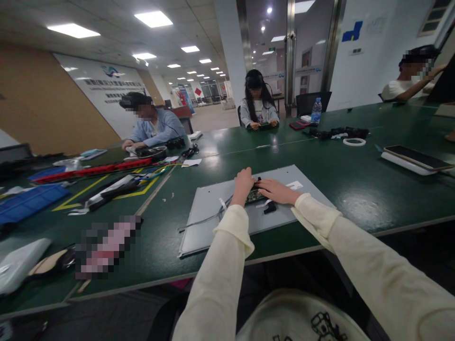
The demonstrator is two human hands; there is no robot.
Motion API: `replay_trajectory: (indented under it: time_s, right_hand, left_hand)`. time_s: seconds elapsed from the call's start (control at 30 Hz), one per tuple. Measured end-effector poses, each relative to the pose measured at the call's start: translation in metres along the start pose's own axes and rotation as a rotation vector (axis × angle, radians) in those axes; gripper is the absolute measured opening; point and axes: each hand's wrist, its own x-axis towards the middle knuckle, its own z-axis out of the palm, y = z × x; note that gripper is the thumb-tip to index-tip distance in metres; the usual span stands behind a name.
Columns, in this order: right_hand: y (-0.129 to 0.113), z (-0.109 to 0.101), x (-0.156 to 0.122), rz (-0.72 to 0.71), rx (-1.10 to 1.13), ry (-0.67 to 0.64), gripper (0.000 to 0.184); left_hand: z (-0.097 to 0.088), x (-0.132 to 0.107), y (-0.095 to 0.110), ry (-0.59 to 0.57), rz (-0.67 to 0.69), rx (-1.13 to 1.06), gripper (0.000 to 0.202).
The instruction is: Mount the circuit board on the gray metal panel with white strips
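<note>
A grey flat panel [205,201] lies on the green table in front of me, with a small green circuit board [253,195] on its middle. My left hand [244,183] is at the board's left end, its fingers bent and closed; whatever is under the fingertips is hidden. From the right, my right hand [276,190] reaches over the board with its fingers stretched out and resting on its far edge. A grey cable [204,221] runs leftward from beneath my left hand. Just below my right hand, a black tab [270,207] sits on the panel.
Three people sit around the table [227,147]. Left are a blue tray [31,201], red strips [95,170] and loose cables. A phone [419,156] on a white box, a white ring [354,141] and a water bottle [316,112] stand right.
</note>
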Motion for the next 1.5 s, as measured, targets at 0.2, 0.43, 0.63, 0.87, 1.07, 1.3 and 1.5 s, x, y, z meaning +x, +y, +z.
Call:
replay_trajectory:
  time_s: [0.2, 0.43, 0.63, 0.87, 1.07, 1.3, 1.5]
  right_hand:
    - [0.001, 0.002, 0.001, -0.004, -0.012, 0.0, 0.049]
    - [-0.003, 0.0, 0.001, 0.003, -0.034, -0.009, 0.048]
    - [-0.003, 0.0, 0.001, -0.002, -0.061, -0.024, 0.047]
    - [-0.003, 0.002, 0.0, 0.011, -0.016, -0.007, 0.047]
    - [-0.002, 0.004, -0.002, 0.017, -0.015, 0.012, 0.048]
    - [-0.005, 0.005, -0.003, 0.016, -0.016, 0.018, 0.048]
    - [0.002, 0.003, -0.004, 0.099, 0.1, 0.095, 0.045]
  left_hand:
    - [-0.017, -0.014, 0.014, 0.062, 0.061, 0.111, 0.029]
    - [-0.016, -0.021, 0.02, -0.092, 0.104, 0.082, 0.023]
    - [-0.022, -0.036, 0.024, -0.115, 0.095, 0.098, 0.026]
    - [-0.025, -0.043, 0.018, -0.188, 0.114, 0.092, 0.028]
    - [-0.023, -0.043, 0.012, -0.24, 0.133, 0.091, 0.034]
    - [-0.02, -0.047, 0.009, -0.267, 0.138, 0.105, 0.037]
    - [-0.02, -0.052, 0.007, -0.265, 0.139, 0.109, 0.038]
